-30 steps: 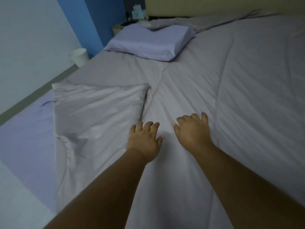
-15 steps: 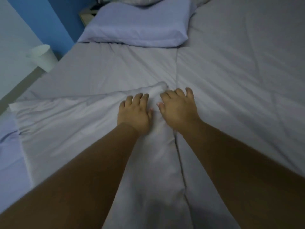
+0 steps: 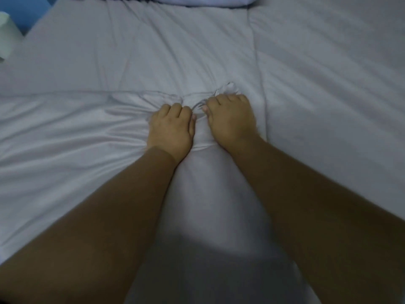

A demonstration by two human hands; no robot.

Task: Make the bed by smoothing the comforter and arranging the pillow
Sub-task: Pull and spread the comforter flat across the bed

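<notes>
- Left hand point(image 3: 170, 127) and right hand point(image 3: 230, 119) sit side by side near the middle of the bed point(image 3: 328, 73), fingers curled tight, each bunching a fistful of the folded-back flap point(image 3: 65, 132) of the comforter point(image 3: 153, 51). The flap's corner point(image 3: 228, 87) pokes out just past the right knuckles.
- Flap lies doubled over the comforter's left half, creases fanning out from both fists toward the bed's left edge. Pillow point(image 3: 219, 0) only shows as a strip at the head edge; its full position cannot be told.
- Risk: both grips are on one small spot. Pulling from there would likely drag the cloth into a rope rather than open the flap flat, deepening the creases already radiating from the fists.
- Risk: the grip may take only the top layer. If the filling or the underlayer stays behind, the flap could unfold lumpy or twisted.
- Risk: a throw toward the left edge with too much force may carry the flap past the mattress side, leaving the cover uneven.
- Risk: a pale cup-like object point(image 3: 6, 40) stands off the bed's far left corner; a wide sweep of cloth there might knock it.
- Risk: hauling toward the head edge could shove the pillow askew.
</notes>
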